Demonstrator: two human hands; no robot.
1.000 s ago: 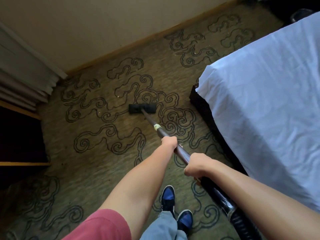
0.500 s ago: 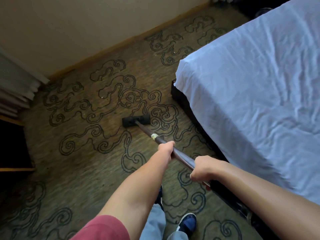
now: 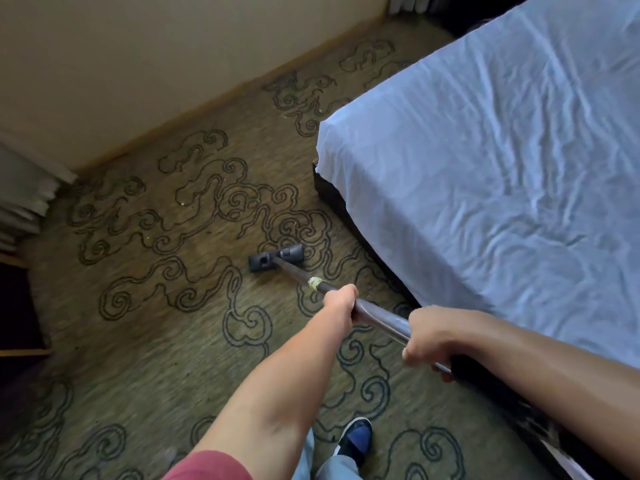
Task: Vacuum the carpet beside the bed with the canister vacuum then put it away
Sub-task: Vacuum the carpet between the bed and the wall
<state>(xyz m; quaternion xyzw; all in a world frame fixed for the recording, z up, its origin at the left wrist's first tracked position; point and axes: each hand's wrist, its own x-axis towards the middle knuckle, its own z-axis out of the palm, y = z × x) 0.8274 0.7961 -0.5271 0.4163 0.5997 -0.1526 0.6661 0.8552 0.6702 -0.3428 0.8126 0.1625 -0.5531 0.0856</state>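
The vacuum's dark floor head (image 3: 276, 257) lies flat on the olive carpet (image 3: 156, 327) with dark swirl patterns, a short way left of the bed (image 3: 485, 161) with its white sheet. A dark metal wand (image 3: 379, 315) runs from the head back toward me. My left hand (image 3: 340, 304) grips the wand further forward, just behind a pale band. My right hand (image 3: 431, 336) grips it nearer me, where the black hose begins. The canister itself is out of view.
A beige wall (image 3: 156, 64) with a wooden skirting runs along the far side. Folded curtains (image 3: 24, 199) hang at the left, above a dark wooden unit (image 3: 14, 306). My blue shoe (image 3: 356, 439) stands on the carpet below my arms.
The floor head has been drawn back toward me and closer to the bed's corner. My view has swung right, so the bed fills more of the frame. Both hands keep their grip.
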